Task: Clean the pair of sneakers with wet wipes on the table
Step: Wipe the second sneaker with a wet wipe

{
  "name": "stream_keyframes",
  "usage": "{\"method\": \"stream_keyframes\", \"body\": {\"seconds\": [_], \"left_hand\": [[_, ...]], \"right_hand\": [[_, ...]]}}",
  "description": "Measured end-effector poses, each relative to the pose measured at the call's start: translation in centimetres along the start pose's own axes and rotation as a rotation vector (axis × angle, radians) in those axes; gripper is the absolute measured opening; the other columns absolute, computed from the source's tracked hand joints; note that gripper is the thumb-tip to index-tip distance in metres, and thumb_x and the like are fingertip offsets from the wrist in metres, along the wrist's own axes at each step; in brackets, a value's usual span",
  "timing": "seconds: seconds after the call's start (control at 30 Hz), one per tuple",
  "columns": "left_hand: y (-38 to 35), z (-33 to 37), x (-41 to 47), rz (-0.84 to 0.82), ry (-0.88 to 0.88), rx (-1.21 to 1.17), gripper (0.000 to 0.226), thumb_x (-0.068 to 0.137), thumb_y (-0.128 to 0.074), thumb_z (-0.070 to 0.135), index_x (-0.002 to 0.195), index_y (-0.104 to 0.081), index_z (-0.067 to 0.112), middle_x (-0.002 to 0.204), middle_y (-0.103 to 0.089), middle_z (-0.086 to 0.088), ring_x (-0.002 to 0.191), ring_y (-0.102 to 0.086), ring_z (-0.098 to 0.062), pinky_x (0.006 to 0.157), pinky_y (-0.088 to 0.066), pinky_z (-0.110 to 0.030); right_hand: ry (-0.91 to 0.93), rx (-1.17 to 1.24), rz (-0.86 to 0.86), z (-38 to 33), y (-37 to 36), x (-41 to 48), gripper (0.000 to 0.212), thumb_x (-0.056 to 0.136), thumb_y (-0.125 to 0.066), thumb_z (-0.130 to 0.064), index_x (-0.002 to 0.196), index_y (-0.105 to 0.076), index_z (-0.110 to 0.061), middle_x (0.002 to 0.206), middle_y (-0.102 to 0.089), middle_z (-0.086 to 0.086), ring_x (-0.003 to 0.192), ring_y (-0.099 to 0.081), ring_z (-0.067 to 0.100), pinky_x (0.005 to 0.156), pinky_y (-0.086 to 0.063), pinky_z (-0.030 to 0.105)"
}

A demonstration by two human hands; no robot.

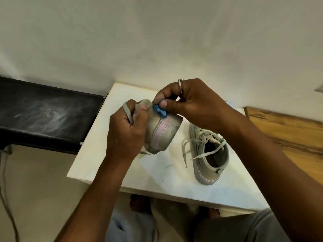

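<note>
The right hand (pixel 190 103) bore one metal ring (pixel 180 85) (a plain band); grey-blue trousers (pixel 132 231) showed below the table (pixel 97 145) edge.

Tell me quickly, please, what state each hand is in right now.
Left hand: closed, gripping the sneaker.
Right hand: closed, pinching the blue wipe against that sneaker.

Likely a home room: small white table (pixel 157 172), wooden panel (pixel 283 126), plain wall (pixel 157 41).
</note>
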State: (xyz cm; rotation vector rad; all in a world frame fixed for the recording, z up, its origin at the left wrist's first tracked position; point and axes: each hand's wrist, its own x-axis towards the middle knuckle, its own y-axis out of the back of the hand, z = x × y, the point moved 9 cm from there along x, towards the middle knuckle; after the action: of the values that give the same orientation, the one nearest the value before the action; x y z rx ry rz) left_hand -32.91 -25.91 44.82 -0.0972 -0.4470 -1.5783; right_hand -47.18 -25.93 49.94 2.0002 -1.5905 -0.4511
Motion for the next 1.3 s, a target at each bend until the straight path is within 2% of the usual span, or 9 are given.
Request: {"method": "stream_keyframes", "body": {"seconds": [0.2,0.37,0.47,0.7,0.77,0.9,1.0,1.13,1.3], "left_hand": [[0.4,0.2,0.1,-0.009,0.011,0.056,0.027,0.091,-0.041,0.034,0.07,-0.051,0.021,0.063,-0.054,0.004,0.062,-0.057,-0.008,0.048,-0.043,-0.011],[0.4,0.8,-0.3,0.027,0.019,0.16,0.028,0.093,-0.043,0.034,0.067,-0.048,0.028,0.062,-0.054,0.011,0.063,-0.059,0.006,0.043,-0.04,-0.005],[0.7,0.4,-0.3,0.063,0.072,0.113,0.029,0.094,-0.044,0.034,0.068,-0.051,0.025,0.063,-0.054,0.008,0.061,-0.06,-0.001,0.042,-0.04,-0.007],[2.1,-2.3,0.5,0.067,0.168,-0.1,0.042,0.082,-0.046,0.059,0.074,-0.062,0.022,0.064,-0.058,0.006,0.064,-0.065,-0.014,0.05,-0.05,-0.027],[1.9,-2.2,0.5,0.024,0.139,-0.137,0.054,0.083,-0.05,0.06,0.077,-0.062,0.008,0.067,-0.059,-0.009,0.063,-0.063,-0.026,0.051,-0.052,-0.04],[1.2,-2.0,0.8,-0.045,0.108,-0.203,0.06,0.085,-0.055,0.057,0.081,-0.061,-0.003,0.075,-0.058,-0.029,0.071,-0.06,-0.045,0.057,-0.05,-0.06],[1.2,-2.1,0.7,-0.064,0.122,-0.229,0.066,0.082,-0.056,0.061,0.086,-0.062,-0.004,0.079,-0.061,-0.026,0.072,-0.065,-0.037,0.06,-0.054,-0.059],[1.2,-2.5,0.6,-0.109,0.136,-0.262,0.048,0.085,-0.056,0.05,0.082,-0.064,0.003,0.078,-0.059,-0.025,0.074,-0.061,-0.043,0.061,-0.054,-0.058],[0.7,-2.7,0.4,-0.117,0.133,-0.25,0.041,0.084,-0.055,0.045,0.074,-0.064,0.006,0.072,-0.06,-0.021,0.067,-0.064,-0.033,0.059,-0.055,-0.049]], "right_hand": [[0.024,0.042,0.055,-0.1,-0.9,-0.2,0.01,0.092,-0.067,-0.017,0.092,-0.073,-0.025,0.088,-0.072,-0.011,0.081,-0.066,0.004,0.067,-0.049,0.013],[0.005,0.06,0.063,0.6,-0.5,0.4,0.013,0.092,-0.066,-0.014,0.091,-0.074,-0.024,0.09,-0.073,-0.006,0.087,-0.067,0.009,0.075,-0.053,0.021],[0.011,0.058,0.075,1.0,-0.5,0.7,0.014,0.092,-0.066,-0.014,0.091,-0.073,-0.026,0.091,-0.073,-0.008,0.089,-0.066,0.012,0.078,-0.051,0.022],[-0.013,0.113,0.132,3.5,-2.1,-0.3,0.017,0.092,-0.065,-0.014,0.091,-0.073,-0.029,0.091,-0.072,-0.011,0.089,-0.065,0.022,0.079,-0.054,0.039],[0.034,0.176,0.16,2.6,-2.3,-1.0,0.017,0.091,-0.065,-0.015,0.092,-0.073,-0.03,0.093,-0.072,-0.009,0.09,-0.066,0.022,0.079,-0.053,0.049],[0.051,0.121,0.205,2.0,-2.5,-1.5,0.023,0.092,-0.063,-0.016,0.091,-0.069,-0.039,0.093,-0.069,-0.016,0.091,-0.063,0.017,0.079,-0.052,0.039],[-0.05,0.005,0.202,4.1,-2.8,-1.4,0.027,0.093,-0.062,-0.013,0.091,-0.07,-0.038,0.091,-0.067,-0.021,0.089,-0.06,0.017,0.077,-0.051,0.031],[-0.016,0.153,0.251,3.2,-3.2,-2.3,0.018,0.09,-0.066,-0.013,0.093,-0.073,-0.03,0.091,-0.07,-0.013,0.086,-0.061,0.015,0.074,-0.051,0.027],[-0.138,0.068,0.278,5.8,-4.0,-2.8,0.022,0.09,-0.066,-0.011,0.091,-0.073,-0.032,0.08,-0.065,-0.021,0.079,-0.062,0.021,0.076,-0.053,0.039]]}}
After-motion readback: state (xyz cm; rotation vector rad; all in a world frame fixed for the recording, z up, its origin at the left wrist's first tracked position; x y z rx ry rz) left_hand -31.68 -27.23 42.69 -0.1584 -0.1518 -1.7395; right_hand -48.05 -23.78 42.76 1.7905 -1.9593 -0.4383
